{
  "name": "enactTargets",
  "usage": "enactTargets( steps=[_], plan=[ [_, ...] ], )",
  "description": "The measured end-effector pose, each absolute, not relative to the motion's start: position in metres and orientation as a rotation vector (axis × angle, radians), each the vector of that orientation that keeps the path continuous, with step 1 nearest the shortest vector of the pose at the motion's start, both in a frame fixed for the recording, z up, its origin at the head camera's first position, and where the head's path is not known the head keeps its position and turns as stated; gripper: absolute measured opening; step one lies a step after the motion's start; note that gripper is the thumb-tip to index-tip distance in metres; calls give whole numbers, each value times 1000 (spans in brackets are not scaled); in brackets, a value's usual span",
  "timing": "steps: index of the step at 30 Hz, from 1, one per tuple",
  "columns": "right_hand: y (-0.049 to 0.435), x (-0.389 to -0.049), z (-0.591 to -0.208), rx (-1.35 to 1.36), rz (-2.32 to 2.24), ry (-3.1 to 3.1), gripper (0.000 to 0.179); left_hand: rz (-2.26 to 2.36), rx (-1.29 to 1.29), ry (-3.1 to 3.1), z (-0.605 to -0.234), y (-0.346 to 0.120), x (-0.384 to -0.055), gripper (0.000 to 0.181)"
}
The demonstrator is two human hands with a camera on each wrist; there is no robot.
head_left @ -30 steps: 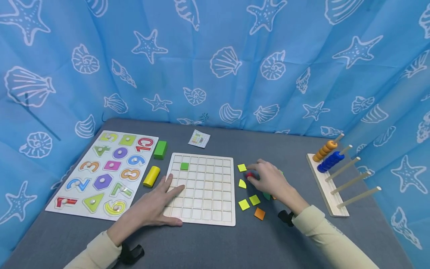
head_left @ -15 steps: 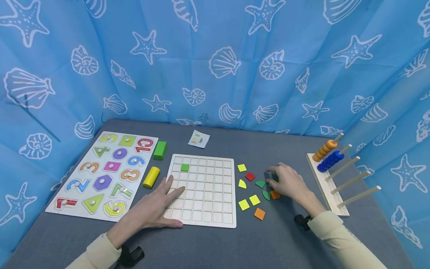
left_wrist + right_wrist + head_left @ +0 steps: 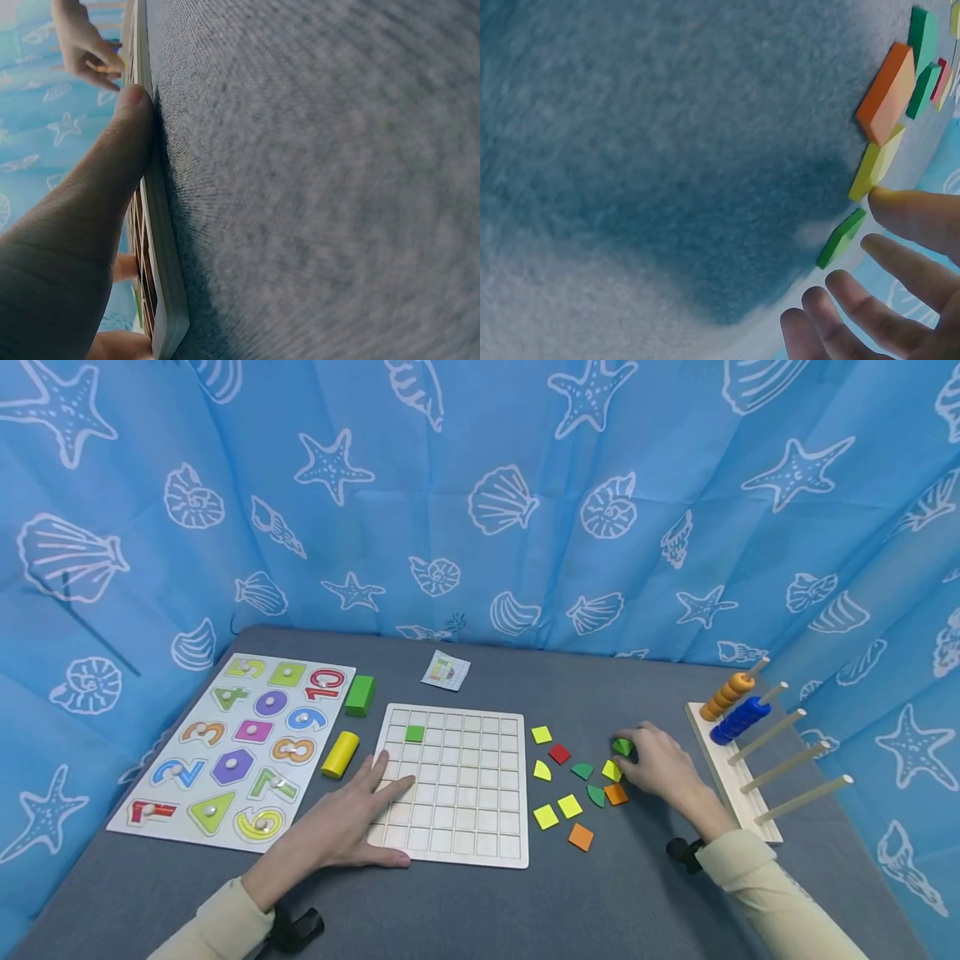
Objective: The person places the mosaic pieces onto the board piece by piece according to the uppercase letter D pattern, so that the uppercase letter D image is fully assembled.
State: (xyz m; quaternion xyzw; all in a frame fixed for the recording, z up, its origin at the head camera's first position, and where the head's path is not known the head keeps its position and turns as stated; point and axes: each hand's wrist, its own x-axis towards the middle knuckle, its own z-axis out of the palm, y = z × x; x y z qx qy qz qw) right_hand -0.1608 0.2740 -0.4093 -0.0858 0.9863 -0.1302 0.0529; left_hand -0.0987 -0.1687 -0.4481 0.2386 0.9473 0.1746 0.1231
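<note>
At ten o'clock from my nearer right hand (image 3: 660, 765), between parted thumb and fingers, lies a green tile (image 3: 622, 747), ungripped; my left hand (image 3: 349, 817), fingers outstretched, rests on the board (image 3: 476, 821).

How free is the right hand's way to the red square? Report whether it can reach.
Probably yes: the red square lies uncovered, with only low pieces between it and the right hand.

Red, orange, yellow and green tiles (image 3: 559, 754); blue curtain (image 3: 450, 539) with white seashell print (image 3: 505, 500).
</note>
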Motion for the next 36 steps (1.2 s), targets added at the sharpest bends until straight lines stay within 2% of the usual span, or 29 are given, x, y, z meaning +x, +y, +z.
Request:
enactTargets(
  steps=[14, 21, 36],
  plan=[
    [278, -166, -412, -234, -444, 2967, 32, 507, 700, 2765, -448, -169, -99, 105],
    [275, -165, -414, -224, -456, 2964, 37, 495, 695, 2764, -447, -168, -98, 105],
    [274, -164, -415, -319, -458, 2976, 33, 503, 700, 2767, -447, -169, -97, 105]
  ],
)
